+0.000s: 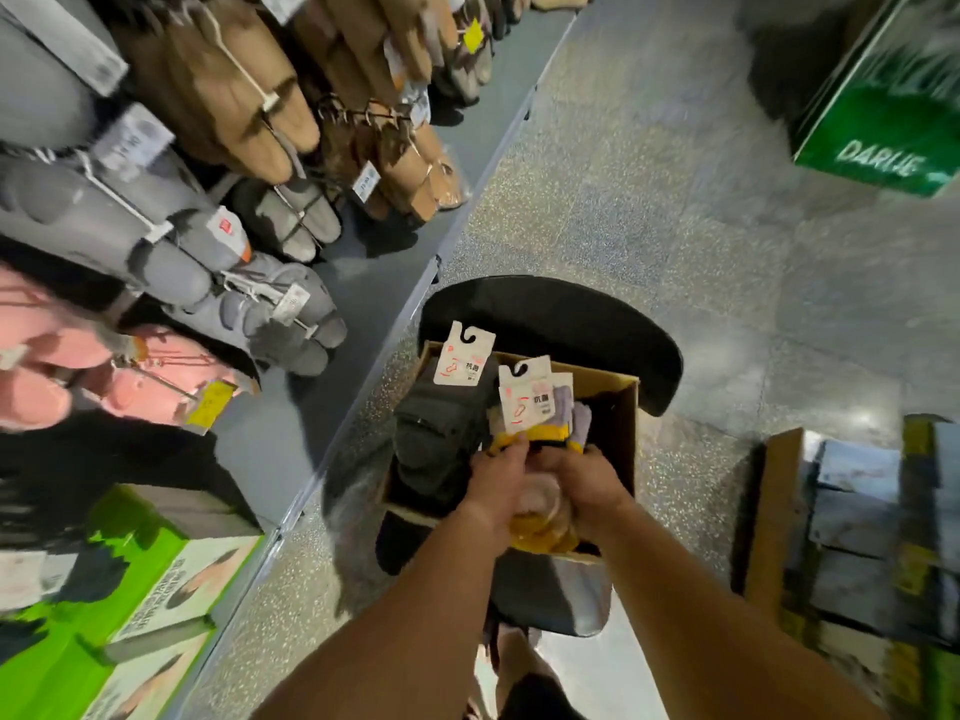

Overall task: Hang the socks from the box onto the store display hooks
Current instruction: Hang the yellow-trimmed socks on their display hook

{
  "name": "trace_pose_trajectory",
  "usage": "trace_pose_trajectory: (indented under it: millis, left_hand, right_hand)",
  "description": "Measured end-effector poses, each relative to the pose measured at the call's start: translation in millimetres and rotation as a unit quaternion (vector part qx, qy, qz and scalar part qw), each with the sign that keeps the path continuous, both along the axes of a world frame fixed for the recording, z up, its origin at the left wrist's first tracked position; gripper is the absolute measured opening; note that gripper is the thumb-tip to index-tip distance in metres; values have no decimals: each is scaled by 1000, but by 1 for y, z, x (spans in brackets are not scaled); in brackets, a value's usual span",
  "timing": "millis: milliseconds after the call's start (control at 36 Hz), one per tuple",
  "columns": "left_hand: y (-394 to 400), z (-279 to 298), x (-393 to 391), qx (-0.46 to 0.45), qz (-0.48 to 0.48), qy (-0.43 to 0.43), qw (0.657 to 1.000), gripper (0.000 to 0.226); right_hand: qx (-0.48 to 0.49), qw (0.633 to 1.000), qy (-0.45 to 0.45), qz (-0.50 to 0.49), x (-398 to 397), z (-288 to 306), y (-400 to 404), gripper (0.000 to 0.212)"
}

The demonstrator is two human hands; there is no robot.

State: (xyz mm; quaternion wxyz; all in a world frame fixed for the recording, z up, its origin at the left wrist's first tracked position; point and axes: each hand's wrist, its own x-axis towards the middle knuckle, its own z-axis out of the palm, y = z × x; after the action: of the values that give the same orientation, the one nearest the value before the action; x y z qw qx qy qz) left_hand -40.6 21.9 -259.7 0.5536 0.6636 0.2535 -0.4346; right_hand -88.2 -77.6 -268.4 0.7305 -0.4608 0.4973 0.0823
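Both hands (540, 485) grip sock bundle (540, 433), hanger tags (527, 392) pointing up.

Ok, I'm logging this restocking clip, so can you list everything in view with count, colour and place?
Brown cardboard box: one, on the black chair, centre.
Black round-backed chair: one, under the box.
Dark grey sock bundle with white hook card: one, left side of box.
Yellow-and-lilac carded sock packs: several, count unclear, held over the box.
Brown, grey and pink goods on display hooks: many, rack at left.
Green-and-white cartons: a few, lower left.
Green box: one, upper right.
Open carton of dark packs: one, right.
Left hand: grips the sock packs.
Right hand: grips them too.
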Motion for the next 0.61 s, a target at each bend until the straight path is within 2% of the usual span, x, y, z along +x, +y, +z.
trace_pose_trajectory:
  millis: [56,139,167,250,333,444,472,556,611]
  left_hand:
    - [16,14,-5,-36,0,13,999,87]
    - [42,57,-13,-149,2,33,988,59]
    - [50,67,-14,-183,8,39,982,57]
    - [66,92,-13,-250,20,8,968,68]
    - [77,123,-4,-255,60,-51,964,67]
    - [103,166,6,-221,127,-146,956,26]
    - [112,177,8,-217,152,-157,951,23]
    - [147,205,9,-199,204,-232,930,49]
    - [176,217,7,-177,236,-268,917,49]
  right_hand:
    - [20,999,-32,12,-12,29,8,59]
    - [38,997,-57,46,-27,79,21,42]
    - [44,995,-74,58,-30,94,24,37]
    - [47,986,-129,91,-29,134,37,30]
    - [7,977,-164,134,-16,165,50,26]
    - [-6,953,-193,234,10,199,69,39]
    - [-2,949,-202,243,17,206,78,43]
    - [13,937,-244,251,36,223,114,47]
    - [16,917,-280,284,41,235,146,45]
